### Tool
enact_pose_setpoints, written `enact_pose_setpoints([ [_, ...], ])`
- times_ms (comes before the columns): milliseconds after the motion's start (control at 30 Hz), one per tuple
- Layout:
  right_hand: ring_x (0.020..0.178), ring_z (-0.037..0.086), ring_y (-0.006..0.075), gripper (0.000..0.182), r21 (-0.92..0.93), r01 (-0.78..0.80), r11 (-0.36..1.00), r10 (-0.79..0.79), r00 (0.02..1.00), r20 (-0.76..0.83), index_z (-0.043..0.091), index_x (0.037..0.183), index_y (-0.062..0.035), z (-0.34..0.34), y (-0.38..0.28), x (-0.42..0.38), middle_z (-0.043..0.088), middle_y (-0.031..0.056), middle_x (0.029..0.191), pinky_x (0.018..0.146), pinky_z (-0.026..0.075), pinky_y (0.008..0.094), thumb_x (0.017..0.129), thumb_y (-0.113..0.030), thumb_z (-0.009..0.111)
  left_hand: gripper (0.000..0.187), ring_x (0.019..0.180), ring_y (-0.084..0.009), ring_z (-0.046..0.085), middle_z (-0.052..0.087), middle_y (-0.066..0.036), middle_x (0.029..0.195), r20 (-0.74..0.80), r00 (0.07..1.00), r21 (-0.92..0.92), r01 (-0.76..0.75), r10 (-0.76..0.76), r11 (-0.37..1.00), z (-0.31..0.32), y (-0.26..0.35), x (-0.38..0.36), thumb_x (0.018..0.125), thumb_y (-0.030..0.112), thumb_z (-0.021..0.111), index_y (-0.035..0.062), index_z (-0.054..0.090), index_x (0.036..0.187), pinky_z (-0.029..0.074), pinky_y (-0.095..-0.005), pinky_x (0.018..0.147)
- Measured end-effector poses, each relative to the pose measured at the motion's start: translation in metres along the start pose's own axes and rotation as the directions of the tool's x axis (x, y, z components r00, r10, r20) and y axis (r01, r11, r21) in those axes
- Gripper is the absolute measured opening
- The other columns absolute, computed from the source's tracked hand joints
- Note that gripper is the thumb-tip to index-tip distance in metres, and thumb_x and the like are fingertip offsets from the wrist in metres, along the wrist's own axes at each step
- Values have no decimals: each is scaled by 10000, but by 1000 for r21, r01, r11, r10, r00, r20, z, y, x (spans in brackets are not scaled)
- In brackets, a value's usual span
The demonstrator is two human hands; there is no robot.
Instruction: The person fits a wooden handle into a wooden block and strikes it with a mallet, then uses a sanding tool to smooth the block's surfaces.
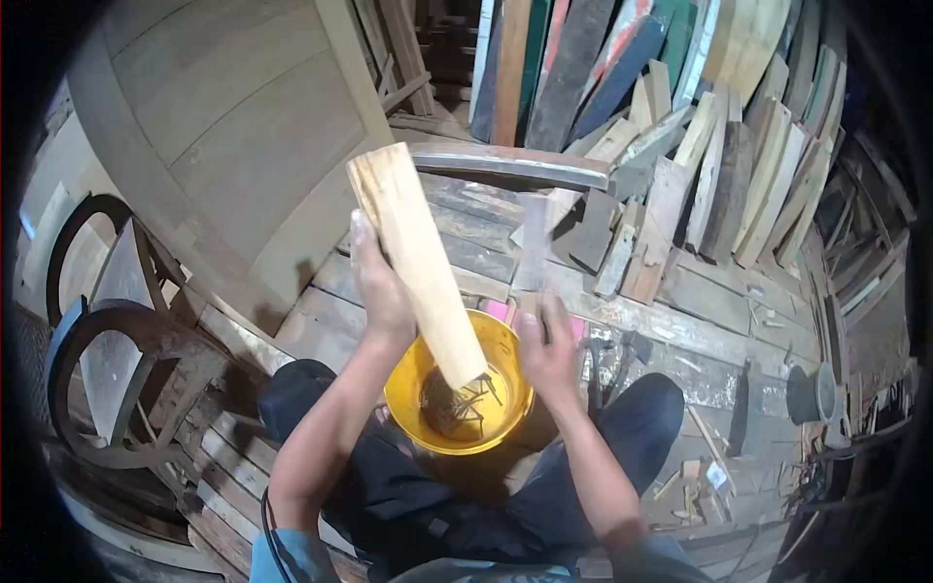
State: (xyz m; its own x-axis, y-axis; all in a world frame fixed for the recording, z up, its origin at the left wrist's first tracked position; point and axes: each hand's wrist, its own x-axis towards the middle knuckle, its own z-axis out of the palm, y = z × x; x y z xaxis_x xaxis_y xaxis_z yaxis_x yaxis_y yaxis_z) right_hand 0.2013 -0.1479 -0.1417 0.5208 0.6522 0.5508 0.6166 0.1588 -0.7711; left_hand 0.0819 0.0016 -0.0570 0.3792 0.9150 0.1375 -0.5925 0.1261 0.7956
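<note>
Up it goes over the yellow bucket (403,389): a pale piece of wood (428,277), tilted, its lower end above the bucket's mouth and its upper end leaning beyond the far rim. The left hand (381,293), just past the bucket's left side, grips it firmly, thumb and fingers wrapped around its edge. Across the bucket, by its right rim, the right hand (549,352) is closed around a flat tool (534,243), upright and too blurred to name. Whether the wood's tip touches the bucket, I cannot tell.

Down inside the bucket, thin dark sticks (452,413) lie in a loose heap. The person's knees flank the bucket, one on each side, and a pink thing (578,326) peeks out just behind its right rim. Well beyond the bucket, a crowd of planks (714,185) leans upright; to its far left, a big wooden panel (219,107) stands above a curved wooden frame (97,321). And well right of the bucket, a grey pot (824,394) sits on the floor (700,291).
</note>
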Motion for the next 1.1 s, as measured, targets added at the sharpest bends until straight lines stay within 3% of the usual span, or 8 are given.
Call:
enact_pose_setpoints([
  [100,1110,521,213,552,177,-156,972,172,982,-79,252,1425,67,-13,-1,-6,516,174,1258,941,417,320,947,-111,461,605,593,-156,603,600,-63,735,-2,982,-11,188,-188,982,-5,6,6,947,607,281,76,564,1013,520,-287,509],
  [167,1117,515,196,569,-39,37,999,-41,992,-116,226,1427,81,-24,-10,5,498,174,1286,946,417,317,947,-122,456,628,591,-129,597,600,-48,738,34,972,0,234,-234,972,2,10,2,921,653,306,88,567,1007,509,-259,492],
  [433,861,578,161,423,544,-283,790,304,951,53,337,1332,11,-11,-16,-15,579,91,957,786,493,308,1002,-238,422,623,577,-132,581,588,-48,705,179,927,61,324,-330,944,-3,11,-7,919,647,313,86,576,977,486,-248,510],
  [567,762,505,89,449,416,-289,862,247,957,152,312,1373,-3,-5,-9,-24,527,46,904,700,417,241,992,-219,411,627,610,-156,596,602,-68,731,150,934,123,307,-323,944,-5,2,-6,916,647,320,81,577,996,505,-269,545],
  [733,1064,483,178,540,495,-317,809,240,947,215,321,1336,29,19,-18,-50,459,87,1159,914,405,332,897,-172,565,615,744,-170,619,623,-97,831,169,922,23,350,-349,936,-1,-4,-11,937,623,298,84,546,1099,524,-296,639],
  [900,957,580,160,438,424,-440,791,313,888,337,489,1158,32,16,-29,-41,590,100,1047,826,463,307,832,-186,684,626,875,-189,612,637,-116,924,170,922,24,348,-347,937,-2,-7,-12,955,600,263,71,509,1183,515,-310,732],
  [1067,890,606,146,394,473,-355,806,333,934,131,519,1118,38,14,-31,-43,622,89,976,771,485,292,817,-136,703,550,903,-210,609,637,-138,1017,286,842,125,440,-457,889,-12,-23,-12,971,533,329,56,506,1180,497,-347,818],
  [1100,888,604,144,384,488,-340,804,337,936,97,522,1110,35,12,-35,-40,620,86,968,769,485,293,815,-132,704,471,983,-217,593,604,-126,1089,305,847,151,407,-434,901,-7,-22,-15,943,397,507,46,444,1250,475,-364,888],
])
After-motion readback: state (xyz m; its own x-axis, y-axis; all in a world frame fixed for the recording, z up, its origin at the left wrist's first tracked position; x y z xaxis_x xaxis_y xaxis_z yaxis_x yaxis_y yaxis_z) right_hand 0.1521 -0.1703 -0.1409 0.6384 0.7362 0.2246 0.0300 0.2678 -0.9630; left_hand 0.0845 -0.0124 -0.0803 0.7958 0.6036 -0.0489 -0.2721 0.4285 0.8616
